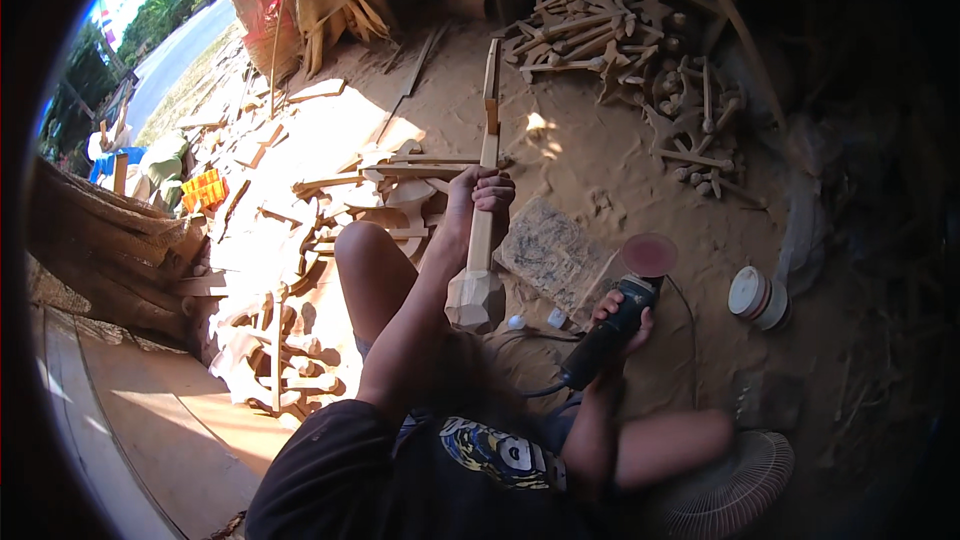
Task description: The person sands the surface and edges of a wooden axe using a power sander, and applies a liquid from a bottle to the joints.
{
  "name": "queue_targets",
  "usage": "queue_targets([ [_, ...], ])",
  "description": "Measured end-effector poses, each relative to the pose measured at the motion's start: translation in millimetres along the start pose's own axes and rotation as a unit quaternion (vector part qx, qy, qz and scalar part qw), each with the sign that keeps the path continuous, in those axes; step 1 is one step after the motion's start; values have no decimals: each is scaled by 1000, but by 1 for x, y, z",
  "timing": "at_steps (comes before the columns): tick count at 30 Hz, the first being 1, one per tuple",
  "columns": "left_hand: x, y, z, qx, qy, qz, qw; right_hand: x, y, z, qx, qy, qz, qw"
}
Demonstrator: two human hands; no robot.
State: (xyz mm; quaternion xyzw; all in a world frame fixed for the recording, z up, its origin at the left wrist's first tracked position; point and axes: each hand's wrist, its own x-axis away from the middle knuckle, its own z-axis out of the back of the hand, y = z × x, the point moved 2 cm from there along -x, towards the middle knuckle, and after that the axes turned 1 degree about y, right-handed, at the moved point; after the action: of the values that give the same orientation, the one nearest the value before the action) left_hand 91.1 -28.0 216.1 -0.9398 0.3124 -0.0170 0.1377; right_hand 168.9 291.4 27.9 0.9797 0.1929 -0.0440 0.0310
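Note:
My left hand [487,190] is closed around the neck of a long carved wooden piece [481,250]. Its lower end widens into a faceted bulb near my body, and the slim upper part points away from me. To the right, my right hand [625,320] grips a dark angle grinder [607,333]. A round reddish sanding disc [649,254] sits at the grinder's far end, apart from the wood. I cannot tell whether the disc is turning. The grinder's cord leaves its rear end toward my lap.
Carved wooden parts [600,30] are heaped at the far right, with another pile [400,202] beyond my left knee. A flat slab [548,248] lies on the dusty ground. A white round container [757,297] stands right; a fan's wire guard [735,490] is beside my right leg.

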Motion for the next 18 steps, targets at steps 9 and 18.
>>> queue_targets([
  [9, 15, -68, -28, -5, -35, 5, 999, 21, 18, -32, 7, -56, 28, 998],
  [18, 39, -85, -56, -127, -10, -68, 989, 20, 38, -44, -31, -113, -37, 992],
])
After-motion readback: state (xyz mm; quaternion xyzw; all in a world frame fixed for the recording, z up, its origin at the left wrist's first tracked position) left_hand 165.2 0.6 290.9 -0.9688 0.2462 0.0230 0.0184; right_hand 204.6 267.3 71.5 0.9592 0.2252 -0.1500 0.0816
